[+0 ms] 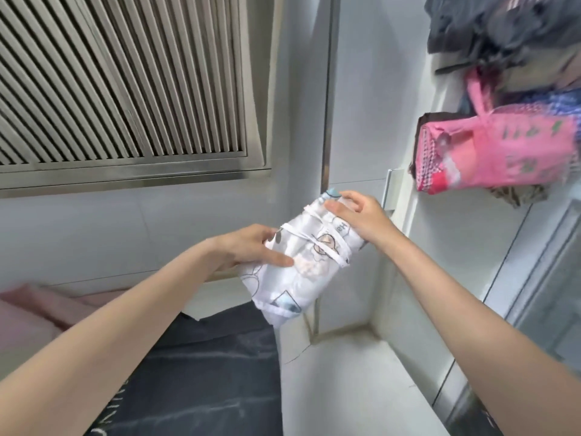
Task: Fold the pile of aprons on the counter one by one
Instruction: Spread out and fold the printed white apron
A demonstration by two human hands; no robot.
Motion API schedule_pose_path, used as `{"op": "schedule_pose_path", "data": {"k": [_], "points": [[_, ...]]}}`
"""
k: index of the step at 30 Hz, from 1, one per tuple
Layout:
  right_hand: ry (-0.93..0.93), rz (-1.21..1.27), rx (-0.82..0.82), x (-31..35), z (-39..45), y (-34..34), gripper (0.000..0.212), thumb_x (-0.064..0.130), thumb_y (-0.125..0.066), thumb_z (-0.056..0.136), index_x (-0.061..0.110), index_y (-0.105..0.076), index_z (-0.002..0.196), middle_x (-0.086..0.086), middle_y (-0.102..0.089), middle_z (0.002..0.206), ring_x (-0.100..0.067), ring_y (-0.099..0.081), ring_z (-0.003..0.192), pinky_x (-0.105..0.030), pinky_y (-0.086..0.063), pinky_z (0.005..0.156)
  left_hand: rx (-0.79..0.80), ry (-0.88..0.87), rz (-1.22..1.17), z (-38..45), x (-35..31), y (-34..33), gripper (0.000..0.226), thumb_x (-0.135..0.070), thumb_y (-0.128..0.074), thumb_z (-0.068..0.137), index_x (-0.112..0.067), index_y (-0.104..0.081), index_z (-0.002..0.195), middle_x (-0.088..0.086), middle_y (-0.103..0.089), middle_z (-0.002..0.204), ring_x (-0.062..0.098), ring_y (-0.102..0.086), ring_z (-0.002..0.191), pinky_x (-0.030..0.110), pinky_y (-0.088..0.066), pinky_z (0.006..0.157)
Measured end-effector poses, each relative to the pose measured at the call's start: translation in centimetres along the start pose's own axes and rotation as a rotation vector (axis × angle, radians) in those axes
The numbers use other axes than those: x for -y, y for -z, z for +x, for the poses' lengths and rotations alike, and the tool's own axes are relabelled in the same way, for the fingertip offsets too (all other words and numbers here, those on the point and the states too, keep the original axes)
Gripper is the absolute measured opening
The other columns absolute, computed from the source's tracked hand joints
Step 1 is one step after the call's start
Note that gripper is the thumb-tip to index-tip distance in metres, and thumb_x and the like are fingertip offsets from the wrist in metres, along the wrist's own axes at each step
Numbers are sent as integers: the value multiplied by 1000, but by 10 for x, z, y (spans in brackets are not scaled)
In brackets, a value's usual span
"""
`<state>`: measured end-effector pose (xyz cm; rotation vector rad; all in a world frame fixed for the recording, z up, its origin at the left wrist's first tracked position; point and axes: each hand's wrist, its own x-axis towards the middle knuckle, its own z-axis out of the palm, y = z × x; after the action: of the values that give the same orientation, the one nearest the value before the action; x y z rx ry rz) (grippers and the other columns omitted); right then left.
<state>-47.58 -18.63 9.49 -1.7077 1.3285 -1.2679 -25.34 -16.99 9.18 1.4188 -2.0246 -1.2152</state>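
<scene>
Desk (345, 388): white, a dark apron (204, 366) on it.
Wall: louvred vent (119, 77).
Hands: left hand (248, 247) and right hand (361, 215) grip the folded white apron (301, 262), lifted, fingers curled round it.
Right: pink apron (496, 152) stacked.

2 bare forearms — no sleeves; left hand (248, 247), right hand (361, 215) — no gloves, rings.

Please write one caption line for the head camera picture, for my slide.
Both hands, left and right, hold a folded white printed apron in the air, pink folded apron beyond.
</scene>
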Motion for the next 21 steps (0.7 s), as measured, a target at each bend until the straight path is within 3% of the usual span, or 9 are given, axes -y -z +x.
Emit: {"op": "schedule_pose_path", "data": {"k": [2, 5, 7, 9, 11, 13, 15, 19, 21], "points": [[-120, -138, 33, -2, -5, 14, 40, 52, -60, 85, 13, -62, 74, 4, -60, 69, -8, -55, 64, -25, -42, 60, 4, -14, -47, 6, -9, -6, 34, -9, -74, 78, 0, -62, 109, 12, -70, 106, 19, -69, 89, 26, -57, 74], [-248, -107, 296, -1, -15, 34, 31, 46, -60, 87, 16, -67, 82, 4, -68, 77, -11, -62, 72, -21, -47, 61, 29, -34, 115, 9, -17, -4, 20, -13, -76, 76, -16, -66, 93, 1, -73, 91, 10, -70, 75, 19, -54, 64], [-94, -280, 326, 0, -15, 37, 21, 36, -71, 81, 19, -65, 93, 10, -64, 81, -5, -58, 75, -14, -43, 62, 45, -33, 232, 10, -22, -1, 21, -18, -79, 74, -22, -65, 89, 0, -72, 88, 13, -69, 76, 21, -55, 67], [167, -455, 183, 6, -10, 32, 28, 30, -76, 76, 20, -65, 99, 10, -60, 86, -4, -53, 78, -16, -38, 65, 54, -45, 309, 10, -31, 1, 22, -20, -80, 73, -25, -64, 86, -3, -71, 84, 15, -68, 76, 21, -54, 69], [307, -469, 145, 23, -9, 25, 19, 33, -75, 76, 18, -69, 86, 11, -62, 78, -3, -54, 74, -20, -38, 67, 70, -56, 350, 11, -42, 3, 21, -19, -80, 73, -25, -63, 80, -8, -69, 78, 11, -66, 71, 17, -52, 65], [352, -762, 200, 43, -10, 19, 33, 45, -64, 84, 14, -68, 74, 3, -62, 68, -14, -55, 69, -29, -38, 62, 63, -80, 529, 11, -53, 4, 21, -21, -79, 75, -20, -58, 76, -8, -63, 72, 10, -58, 65, 15, -45, 59], [384, -1061, 228, 60, -11, 16, 39, 45, -54, 90, 10, -67, 80, -8, -62, 71, -26, -55, 73, -30, -34, 58, 35, -130, 793, 11, -61, 4, 33, -29, -76, 76, -17, -47, 70, -4, -49, 66, 12, -42, 58, 22, -32, 53], [303, -804, 220, 74, -16, 19, 21, 25, -54, 93, 14, -70, 101, 4, -61, 76, -20, -59, 85, -27, -36, 67, 29, -208, 922, 10, -76, 3, 42, -30, -76, 76, -19, -37, 63, -5, -39, 60, 11, -32, 52, 21, -25, 48], [177, -850, 244, 74, -15, 16, 22, 17, -49, 94, 12, -69, 103, -4, -67, 88, -24, -59, 91, -28, -42, 75, 53, -223, 912, 11, -82, -1, 42, -29, -77, 75, -20, -38, 62, -5, -39, 60, 10, -34, 52, 21, -26, 48]]}}
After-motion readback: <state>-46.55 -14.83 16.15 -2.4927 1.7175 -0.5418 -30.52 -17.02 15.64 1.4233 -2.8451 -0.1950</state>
